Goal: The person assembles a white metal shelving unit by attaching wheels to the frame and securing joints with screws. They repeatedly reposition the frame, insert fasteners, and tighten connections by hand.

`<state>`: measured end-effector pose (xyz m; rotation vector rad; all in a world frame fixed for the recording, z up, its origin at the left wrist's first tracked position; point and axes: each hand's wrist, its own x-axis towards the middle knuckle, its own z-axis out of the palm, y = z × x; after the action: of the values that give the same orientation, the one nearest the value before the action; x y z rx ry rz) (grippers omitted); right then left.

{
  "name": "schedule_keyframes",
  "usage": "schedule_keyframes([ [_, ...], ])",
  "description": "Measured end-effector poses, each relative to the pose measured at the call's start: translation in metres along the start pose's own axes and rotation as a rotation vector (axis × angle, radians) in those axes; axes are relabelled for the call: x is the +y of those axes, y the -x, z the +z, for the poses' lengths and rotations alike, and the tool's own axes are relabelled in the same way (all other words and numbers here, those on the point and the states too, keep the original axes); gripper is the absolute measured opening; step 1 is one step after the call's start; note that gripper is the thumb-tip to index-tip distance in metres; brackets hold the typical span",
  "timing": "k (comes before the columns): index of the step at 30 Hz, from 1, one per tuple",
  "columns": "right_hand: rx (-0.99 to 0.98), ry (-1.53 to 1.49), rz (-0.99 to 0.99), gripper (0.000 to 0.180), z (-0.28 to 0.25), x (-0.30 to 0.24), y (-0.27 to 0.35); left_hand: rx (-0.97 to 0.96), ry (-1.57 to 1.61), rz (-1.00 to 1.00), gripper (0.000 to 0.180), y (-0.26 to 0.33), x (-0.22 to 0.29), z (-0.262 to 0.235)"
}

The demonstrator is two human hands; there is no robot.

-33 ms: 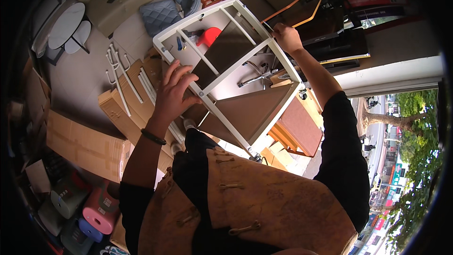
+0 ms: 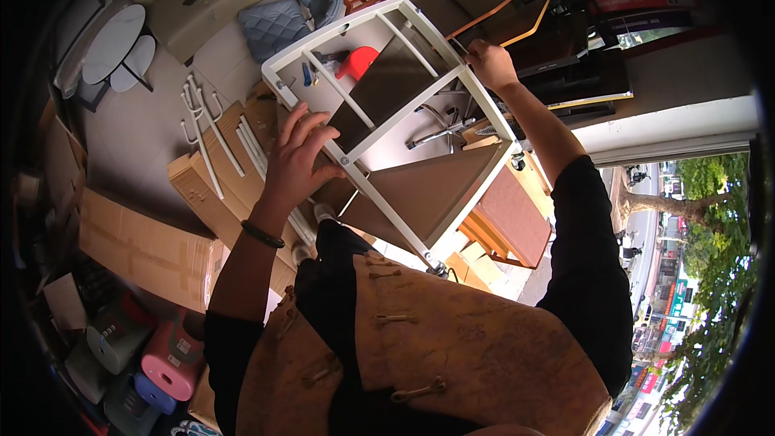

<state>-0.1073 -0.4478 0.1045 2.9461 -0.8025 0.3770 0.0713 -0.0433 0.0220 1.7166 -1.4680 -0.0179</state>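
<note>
A white metal frame (image 2: 404, 116) with crossbars stands tilted in front of me, with brown panels (image 2: 428, 187) set inside it. Small casters (image 2: 437, 268) show at its near corners. My left hand (image 2: 300, 152) grips the frame's left rail, fingers over the top and thumb beside a bolted joint. At the right rail, near the end of the middle crossbar, my right hand (image 2: 491, 64) is closed in a pinch. What its fingertips hold is too small and hidden to name.
White tubes and hooked rods (image 2: 198, 117) lie on flattened cardboard (image 2: 194, 182) at left. A cardboard box (image 2: 141, 246) and plastic stools (image 2: 173, 359) are at lower left. Seen through the frame are a red object (image 2: 356, 63) and a chrome chair base (image 2: 440, 131). A brown padded bench (image 2: 508, 218) is right.
</note>
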Motion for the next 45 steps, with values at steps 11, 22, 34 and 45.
schedule_keyframes([
  [11,-0.089,0.069,0.041,0.017,0.001,-0.001,-0.011,0.008,0.003,0.019,0.061,0.003,-0.006,0.004],
  [22,-0.277,0.142,0.16,0.026,-0.017,-0.025,-0.032,0.033,0.011,0.01,0.059,0.0,-0.003,0.004],
  [34,-0.199,-0.38,0.799,0.034,0.016,0.045,-0.013,-0.016,0.03,-0.003,0.059,-0.001,-0.004,0.002],
  [45,-0.072,0.04,-0.141,0.012,-0.018,0.016,0.088,0.01,0.041,0.007,0.06,0.002,-0.006,0.005],
])
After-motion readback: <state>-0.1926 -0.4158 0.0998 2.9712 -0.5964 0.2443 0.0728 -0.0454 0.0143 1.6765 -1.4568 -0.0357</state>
